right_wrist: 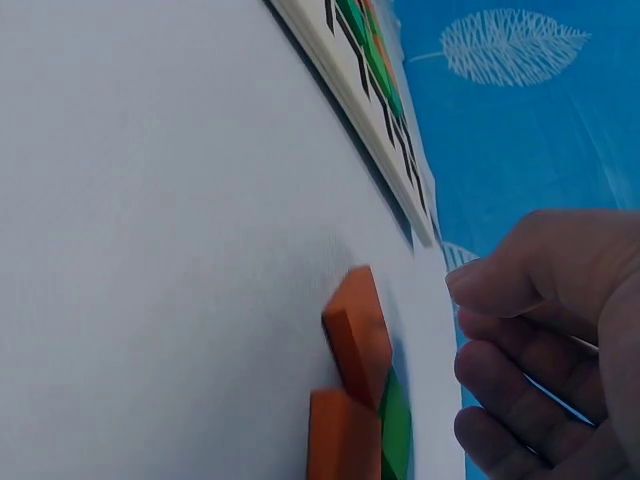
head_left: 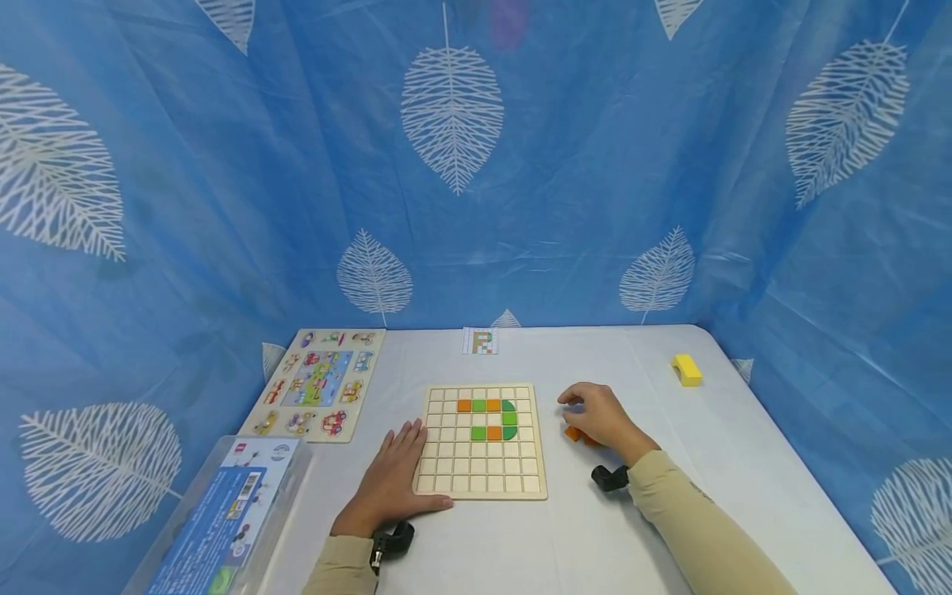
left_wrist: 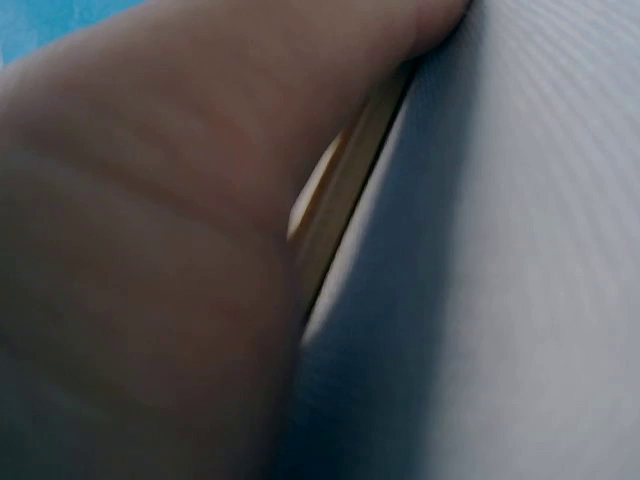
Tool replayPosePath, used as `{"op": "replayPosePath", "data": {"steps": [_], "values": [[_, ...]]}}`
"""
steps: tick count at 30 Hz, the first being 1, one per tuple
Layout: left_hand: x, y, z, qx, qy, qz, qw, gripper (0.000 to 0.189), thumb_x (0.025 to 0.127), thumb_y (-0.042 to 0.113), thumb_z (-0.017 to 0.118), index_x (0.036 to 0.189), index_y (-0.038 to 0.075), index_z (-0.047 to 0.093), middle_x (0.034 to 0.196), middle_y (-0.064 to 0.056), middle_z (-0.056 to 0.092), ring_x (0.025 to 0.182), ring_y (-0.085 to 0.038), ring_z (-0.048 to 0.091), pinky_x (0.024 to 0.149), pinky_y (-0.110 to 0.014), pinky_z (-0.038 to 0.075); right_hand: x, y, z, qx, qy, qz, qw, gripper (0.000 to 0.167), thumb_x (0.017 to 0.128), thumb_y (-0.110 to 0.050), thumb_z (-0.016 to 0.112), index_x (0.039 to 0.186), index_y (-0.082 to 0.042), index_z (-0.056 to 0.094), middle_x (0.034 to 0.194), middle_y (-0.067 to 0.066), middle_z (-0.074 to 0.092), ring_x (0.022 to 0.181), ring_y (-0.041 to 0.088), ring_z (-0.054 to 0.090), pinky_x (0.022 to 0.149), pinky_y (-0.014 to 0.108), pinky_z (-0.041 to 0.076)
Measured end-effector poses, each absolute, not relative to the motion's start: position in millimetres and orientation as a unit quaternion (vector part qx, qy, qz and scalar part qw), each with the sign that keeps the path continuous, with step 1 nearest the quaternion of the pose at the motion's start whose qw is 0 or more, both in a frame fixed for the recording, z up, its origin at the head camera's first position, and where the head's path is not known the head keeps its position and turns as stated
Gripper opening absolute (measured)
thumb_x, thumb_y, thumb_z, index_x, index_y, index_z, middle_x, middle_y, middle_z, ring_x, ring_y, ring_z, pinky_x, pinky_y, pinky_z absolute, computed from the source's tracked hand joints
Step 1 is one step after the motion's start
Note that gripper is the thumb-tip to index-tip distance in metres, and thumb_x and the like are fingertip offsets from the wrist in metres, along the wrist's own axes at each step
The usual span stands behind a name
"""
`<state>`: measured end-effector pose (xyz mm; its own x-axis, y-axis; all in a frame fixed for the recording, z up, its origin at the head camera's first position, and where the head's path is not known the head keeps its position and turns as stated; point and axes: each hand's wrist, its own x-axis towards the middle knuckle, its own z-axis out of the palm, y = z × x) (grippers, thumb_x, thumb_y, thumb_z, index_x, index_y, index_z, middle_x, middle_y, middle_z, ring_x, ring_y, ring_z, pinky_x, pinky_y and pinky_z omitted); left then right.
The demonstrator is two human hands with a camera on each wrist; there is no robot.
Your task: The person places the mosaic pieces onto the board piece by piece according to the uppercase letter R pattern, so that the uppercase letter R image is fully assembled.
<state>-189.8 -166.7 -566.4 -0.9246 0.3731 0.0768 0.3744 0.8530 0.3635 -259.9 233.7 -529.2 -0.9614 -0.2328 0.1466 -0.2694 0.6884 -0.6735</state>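
Note:
A wooden grid board (head_left: 479,486) lies flat on the white table, with orange, green and rounded green tiles (head_left: 509,418) in its upper right squares. Along the board's left edge rests my left hand (head_left: 394,477), its fingers straight and its thumb at the near left corner. My right hand (head_left: 604,417) hovers right of the board, fingers loosely bent and nothing visible between them. Under it are a few loose pieces: in the right wrist view, orange blocks (right_wrist: 358,335) lean together beside a green block (right_wrist: 396,430). The left wrist view shows mostly palm and a sliver of board edge (left_wrist: 345,215).
A small pattern card (head_left: 479,341) stands at the back of the table. On the left lie a wooden vehicle puzzle (head_left: 364,384) and a clear plastic box (head_left: 223,512) with a printed label. A yellow arched block (head_left: 687,372) sits at the back right.

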Motion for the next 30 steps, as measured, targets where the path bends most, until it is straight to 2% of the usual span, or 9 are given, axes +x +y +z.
{"op": "replayPosePath", "data": {"steps": [7,15,24,30], "values": [[-191,-168,-569,-0.195,-0.965,-0.178,0.003,0.137,0.068,0.090,0.070,0.162,-0.002,0.035,0.169,-0.016,0.031,0.156,-0.034,0.023,0.126,-0.052,0.015,-260,247,-528,0.139,-0.923,0.359,0.010,0.021,0.091,-0.002,0.080,0.111,-0.005,0.078,0.108,0.003,0.072,0.105,0.029,0.067,0.093,0.052,0.057],[-192,-167,-571,-0.192,-0.965,-0.178,0.001,0.137,0.068,0.091,0.069,0.163,-0.002,0.034,0.169,-0.016,0.029,0.156,-0.034,0.022,0.126,-0.053,0.015,-259,261,-525,0.127,-0.934,0.335,-0.012,0.021,0.090,-0.004,0.081,0.110,-0.007,0.078,0.107,0.002,0.071,0.098,0.023,0.065,0.091,0.048,0.058],[-192,-167,-568,-0.192,-0.964,-0.186,0.003,0.137,0.068,0.090,0.071,0.163,-0.002,0.034,0.169,-0.016,0.029,0.157,-0.034,0.021,0.127,-0.053,0.014,-258,269,-528,0.150,-0.937,0.315,-0.013,0.020,0.089,-0.006,0.084,0.107,-0.008,0.078,0.101,-0.002,0.070,0.088,0.017,0.062,0.082,0.042,0.058],[-192,-166,-568,-0.192,-0.964,-0.184,-0.002,0.137,0.068,0.090,0.070,0.163,-0.002,0.033,0.169,-0.016,0.029,0.157,-0.034,0.021,0.127,-0.053,0.014,-257,271,-531,0.158,-0.936,0.314,-0.016,0.018,0.089,-0.007,0.085,0.106,-0.008,0.078,0.098,-0.002,0.070,0.086,0.015,0.062,0.080,0.041,0.058]]}}
